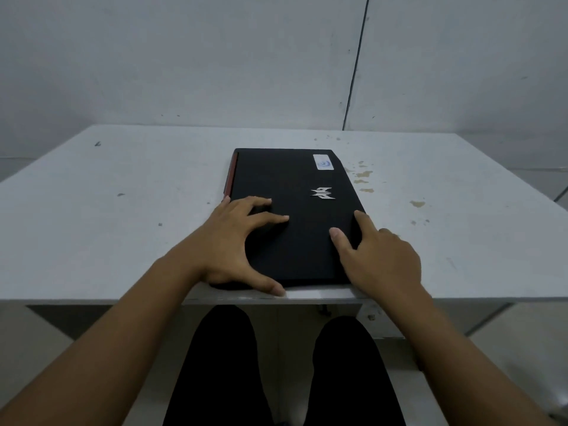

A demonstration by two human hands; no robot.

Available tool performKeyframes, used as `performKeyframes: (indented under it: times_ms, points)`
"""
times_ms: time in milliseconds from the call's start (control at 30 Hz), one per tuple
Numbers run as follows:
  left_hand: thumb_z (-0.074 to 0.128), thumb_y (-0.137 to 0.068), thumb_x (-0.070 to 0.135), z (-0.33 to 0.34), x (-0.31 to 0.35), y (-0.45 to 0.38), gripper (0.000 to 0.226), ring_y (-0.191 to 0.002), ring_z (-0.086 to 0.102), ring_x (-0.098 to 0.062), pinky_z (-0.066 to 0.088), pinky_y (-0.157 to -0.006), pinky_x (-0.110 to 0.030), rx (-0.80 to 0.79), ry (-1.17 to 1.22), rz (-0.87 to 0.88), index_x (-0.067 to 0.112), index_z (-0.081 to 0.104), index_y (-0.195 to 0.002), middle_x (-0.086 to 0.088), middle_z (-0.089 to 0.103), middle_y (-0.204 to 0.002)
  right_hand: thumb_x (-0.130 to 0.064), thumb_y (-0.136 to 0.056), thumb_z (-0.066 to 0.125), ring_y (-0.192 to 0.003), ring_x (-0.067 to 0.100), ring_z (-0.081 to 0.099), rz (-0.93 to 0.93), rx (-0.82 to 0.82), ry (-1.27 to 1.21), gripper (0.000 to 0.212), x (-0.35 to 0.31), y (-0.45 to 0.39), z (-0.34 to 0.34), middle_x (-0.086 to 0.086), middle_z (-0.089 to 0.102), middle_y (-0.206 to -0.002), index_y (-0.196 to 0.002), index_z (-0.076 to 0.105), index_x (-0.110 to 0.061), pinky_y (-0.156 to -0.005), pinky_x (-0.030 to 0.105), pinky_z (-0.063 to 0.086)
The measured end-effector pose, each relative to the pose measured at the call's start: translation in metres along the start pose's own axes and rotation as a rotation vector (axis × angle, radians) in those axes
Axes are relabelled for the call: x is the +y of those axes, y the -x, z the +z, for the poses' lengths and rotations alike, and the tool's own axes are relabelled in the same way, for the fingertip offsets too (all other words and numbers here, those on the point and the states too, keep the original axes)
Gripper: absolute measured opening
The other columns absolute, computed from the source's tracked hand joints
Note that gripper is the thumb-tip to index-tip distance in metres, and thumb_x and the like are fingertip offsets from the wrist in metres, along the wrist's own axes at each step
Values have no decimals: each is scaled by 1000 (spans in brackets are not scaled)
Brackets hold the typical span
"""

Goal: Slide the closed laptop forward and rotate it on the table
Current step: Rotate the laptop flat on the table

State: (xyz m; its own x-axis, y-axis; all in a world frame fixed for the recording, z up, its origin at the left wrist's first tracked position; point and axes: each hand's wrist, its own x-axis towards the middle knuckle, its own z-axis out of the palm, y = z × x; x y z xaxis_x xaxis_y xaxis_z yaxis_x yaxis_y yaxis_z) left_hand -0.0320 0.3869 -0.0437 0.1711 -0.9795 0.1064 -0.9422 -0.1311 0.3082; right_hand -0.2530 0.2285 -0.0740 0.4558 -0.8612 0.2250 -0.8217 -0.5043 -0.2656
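1. Near the front edge of the white counter lies the closed black laptop, its long side running away from the person.
2. Left hand rests spread on its lid, thumb at the near edge.
3. Right hand lies spread over its right edge.

A bare, plain room is suggested by a stained white table set against an undecorated grey panelled wall.
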Motion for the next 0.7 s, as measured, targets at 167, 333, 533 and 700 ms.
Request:
performKeyframes:
  times_ms: [167, 333, 533, 700]
  points:
    - [41, -51, 108, 16, 32, 20, 119, -149, 22, -22, 22, -119, -51, 174, -65, -180, 49, 32, -153, 4, 23, -164, -87, -81, 29, -100, 30, 63, -158, -87, -108, 76, 12, -35, -7, 1, 67, -119, -141, 36, -41, -72, 36, 39]
    - [13, -68, 103, 52, 87, 17, 112, -151, 17, -33, 11, -117, -63, 303, -137, -464, 35, 45, -150, -10, 34, -161, -87, -82, 22, -101, 31, 63, -182, -86, -55, 79, 10, -41, -4, 3, 68, -119, -146, 32, -43, -71, 37, 39]
    - [24, -97, 74, 52, 67, 12, 68, -132, 46, -30, 35, -104, -58, 491, -135, -382, 29, 66, -126, -3, 57, -136, -78, -90, 10, -83, 28, 63, -186, -88, 133, 83, 1, -25, -8, 3, 61, -83, -159, 16, -34, -61, 36, 39]
    - [37, -97, 65, 40, 33, 10, 52, -124, 51, -22, 38, -102, -50, 493, -120, -251, 31, 67, -123, 1, 56, -131, -72, -94, 12, -83, 32, 61, -82, -67, 166, 80, -23, -3, -7, 3, 52, -73, -159, 15, -25, -62, 37, 37]
